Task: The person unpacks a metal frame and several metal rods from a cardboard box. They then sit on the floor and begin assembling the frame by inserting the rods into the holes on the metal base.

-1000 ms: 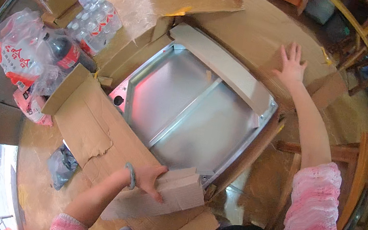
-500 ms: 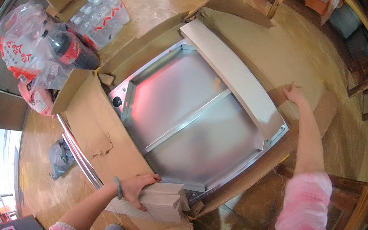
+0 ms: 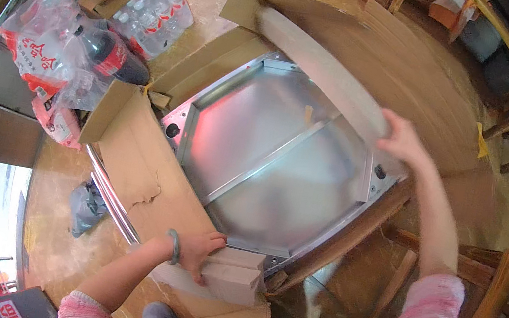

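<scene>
A shallow silver metal tray-like panel (image 3: 251, 179) with a diagonal crossbar lies in an opened cardboard box (image 3: 134, 152). Along its far right side a long pale packing strip (image 3: 324, 63) stands tilted up from the rim. My right hand (image 3: 403, 142) is closed round the strip's near right end, thumb and fingers pinching its edge. At the box's near end my left hand (image 3: 194, 255), wearing a green bangle (image 3: 172, 246), grips a second pale packing strip (image 3: 235, 277) across its top. A dark knob or hole (image 3: 380, 172) shows at the panel's right corner.
To the left stand a bagged bottle pack (image 3: 37, 48), a dark drink bottle (image 3: 107, 53) and shrink-wrapped water bottles (image 3: 154, 14). Metal tubes (image 3: 110, 195) lie beside the box, near a grey plastic bag (image 3: 86, 208). A wooden chair (image 3: 479, 304) stands close on the right.
My right hand has moved from the far cardboard flap onto the long strip's end. That strip has tilted away from the panel, uncovering its right corner. The far flap stands higher. My left hand stays put.
</scene>
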`<action>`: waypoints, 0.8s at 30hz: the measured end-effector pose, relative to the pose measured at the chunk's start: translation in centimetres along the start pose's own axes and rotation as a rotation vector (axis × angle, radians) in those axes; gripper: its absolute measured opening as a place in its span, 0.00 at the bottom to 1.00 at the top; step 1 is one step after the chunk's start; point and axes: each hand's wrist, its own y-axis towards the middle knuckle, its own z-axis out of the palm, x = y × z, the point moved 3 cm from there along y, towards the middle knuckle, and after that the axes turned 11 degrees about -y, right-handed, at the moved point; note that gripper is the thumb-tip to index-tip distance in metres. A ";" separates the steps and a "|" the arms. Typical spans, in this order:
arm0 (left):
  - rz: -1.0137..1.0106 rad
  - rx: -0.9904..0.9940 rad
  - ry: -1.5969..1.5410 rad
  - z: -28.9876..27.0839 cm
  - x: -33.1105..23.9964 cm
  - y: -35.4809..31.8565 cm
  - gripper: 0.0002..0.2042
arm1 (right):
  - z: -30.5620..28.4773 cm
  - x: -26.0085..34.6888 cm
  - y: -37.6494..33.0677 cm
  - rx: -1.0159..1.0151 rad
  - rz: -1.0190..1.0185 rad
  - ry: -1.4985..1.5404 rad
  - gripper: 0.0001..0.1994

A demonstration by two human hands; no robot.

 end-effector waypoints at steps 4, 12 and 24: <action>-0.064 0.036 0.043 0.1 -1.4 -0.6 0.45 | -9.4 1.6 -2.6 -0.079 -0.076 0.458 0.35; -0.036 -0.136 -0.013 1.6 -3.5 -3.2 0.44 | -7.8 13.5 2.7 0.054 -0.209 0.736 0.36; -0.334 -0.487 -0.386 1.8 0.0 -19.2 0.49 | 17.4 4.0 -17.8 0.205 1.113 0.878 0.11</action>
